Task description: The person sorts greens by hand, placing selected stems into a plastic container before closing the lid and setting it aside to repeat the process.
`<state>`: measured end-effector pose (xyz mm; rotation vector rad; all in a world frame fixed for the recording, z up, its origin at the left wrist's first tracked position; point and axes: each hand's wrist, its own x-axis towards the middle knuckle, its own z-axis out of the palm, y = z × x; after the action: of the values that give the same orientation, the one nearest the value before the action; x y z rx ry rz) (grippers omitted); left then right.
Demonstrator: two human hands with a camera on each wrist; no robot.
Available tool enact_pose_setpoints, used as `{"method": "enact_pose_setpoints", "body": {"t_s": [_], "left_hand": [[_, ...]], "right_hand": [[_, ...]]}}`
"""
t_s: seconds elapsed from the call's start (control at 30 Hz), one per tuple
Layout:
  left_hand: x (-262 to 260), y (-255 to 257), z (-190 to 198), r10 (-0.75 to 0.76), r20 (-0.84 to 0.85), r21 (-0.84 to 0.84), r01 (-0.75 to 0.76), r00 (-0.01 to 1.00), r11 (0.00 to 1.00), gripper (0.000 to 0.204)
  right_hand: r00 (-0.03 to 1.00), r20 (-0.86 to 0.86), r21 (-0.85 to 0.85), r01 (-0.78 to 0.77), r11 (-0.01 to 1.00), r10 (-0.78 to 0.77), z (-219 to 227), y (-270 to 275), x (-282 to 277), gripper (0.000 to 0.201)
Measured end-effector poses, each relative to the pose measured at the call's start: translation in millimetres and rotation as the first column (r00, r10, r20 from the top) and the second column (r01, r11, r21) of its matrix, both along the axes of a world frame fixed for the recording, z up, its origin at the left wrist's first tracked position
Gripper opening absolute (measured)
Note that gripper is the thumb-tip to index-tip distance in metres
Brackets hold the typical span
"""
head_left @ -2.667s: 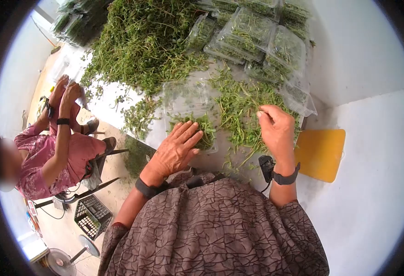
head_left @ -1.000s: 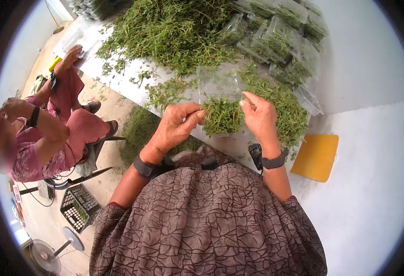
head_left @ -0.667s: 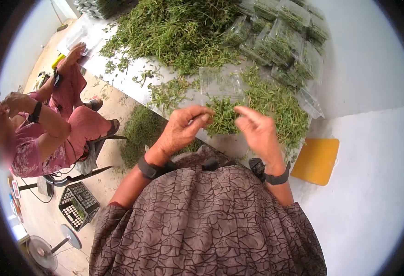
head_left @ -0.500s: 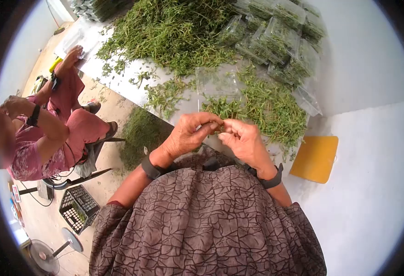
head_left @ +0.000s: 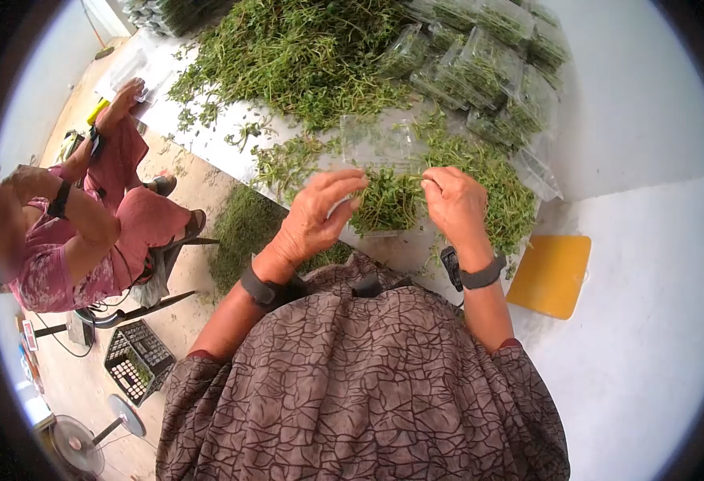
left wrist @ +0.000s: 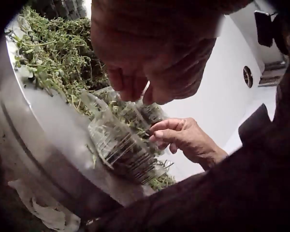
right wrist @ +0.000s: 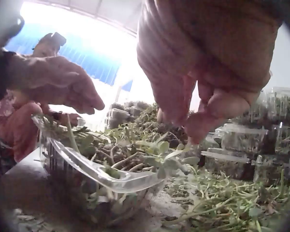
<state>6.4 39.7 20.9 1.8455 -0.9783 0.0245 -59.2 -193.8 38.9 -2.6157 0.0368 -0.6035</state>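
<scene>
A clear plastic box (head_left: 382, 234), its lid (head_left: 378, 146) folded back, holds green sprigs (head_left: 388, 199) at the table's near edge. My left hand (head_left: 316, 215) hovers at the box's left side, its fingers fairly straight and the thumb apart, with nothing seen in it. On the other side, my right hand (head_left: 458, 208) brings thumb and forefinger together. In the right wrist view, the fingertips of my right hand (right wrist: 208, 63) pinch a thin sprig (right wrist: 171, 155) at the rim of the box (right wrist: 111, 181). The left wrist view shows both hands above the box (left wrist: 123, 152).
Loose greens (head_left: 488, 188) lie right of the box, with a large heap (head_left: 288, 64) behind. Filled clear boxes (head_left: 488, 72) are stacked at the back right. A yellow board (head_left: 550, 274) is beyond the table's right edge. Another person (head_left: 87, 232) sits at the left.
My hands were together in front of the box half a second ago; they have parted to its two sides. Earlier, my left hand pressed on the greens in the box.
</scene>
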Motion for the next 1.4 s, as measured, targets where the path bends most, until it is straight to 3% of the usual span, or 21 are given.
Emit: {"method": "enact_pose_setpoints", "body": {"t_s": [0.1, 0.17, 0.4, 0.47, 0.57, 0.77, 1.07, 1.4], "left_hand": [[-4, 6, -14, -0.057, 0.096, 0.147, 0.043, 0.994, 0.988, 0.035], [-9, 9, -23, -0.111, 0.209, 0.228, 0.062, 0.971, 0.972, 0.042], [-14, 8, -20, -0.2, 0.247, 0.357, 0.103, 0.948, 0.928, 0.047], [-13, 4, -21, -0.259, 0.321, 0.392, 0.121, 0.911, 0.912, 0.056], [-12, -7, -29, -0.324, 0.293, 0.416, 0.186, 0.899, 0.89, 0.064], [-12, -17, -33, -0.345, 0.232, 0.49, 0.197, 0.91, 0.849, 0.059], [-12, -20, -34, -0.342, 0.229, 0.521, 0.182, 0.911, 0.834, 0.054], [-11, -18, -29, -0.344, 0.218, 0.528, 0.186, 0.913, 0.829, 0.054]], "right_hand": [[0.998, -0.063, -0.028, 0.003, 1.0, -0.005, -7, -1, 2, 0.017], [0.998, 0.053, -0.011, -0.016, 1.0, 0.017, -9, -1, 0, 0.018], [1.0, -0.002, -0.062, 0.01, 0.998, -0.01, -20, -4, -14, 0.021], [0.999, -0.018, -0.077, -0.031, 0.997, 0.03, -28, -4, -13, 0.023], [0.997, -0.065, -0.139, -0.056, 0.989, 0.047, -27, 3, -10, 0.025], [0.991, -0.107, -0.299, -0.113, 0.948, 0.084, -24, 5, -6, 0.028], [0.985, -0.073, -0.325, -0.171, 0.93, 0.155, -25, 8, -2, 0.024], [0.988, -0.112, -0.377, -0.143, 0.915, 0.108, -29, 10, 3, 0.023]]}}
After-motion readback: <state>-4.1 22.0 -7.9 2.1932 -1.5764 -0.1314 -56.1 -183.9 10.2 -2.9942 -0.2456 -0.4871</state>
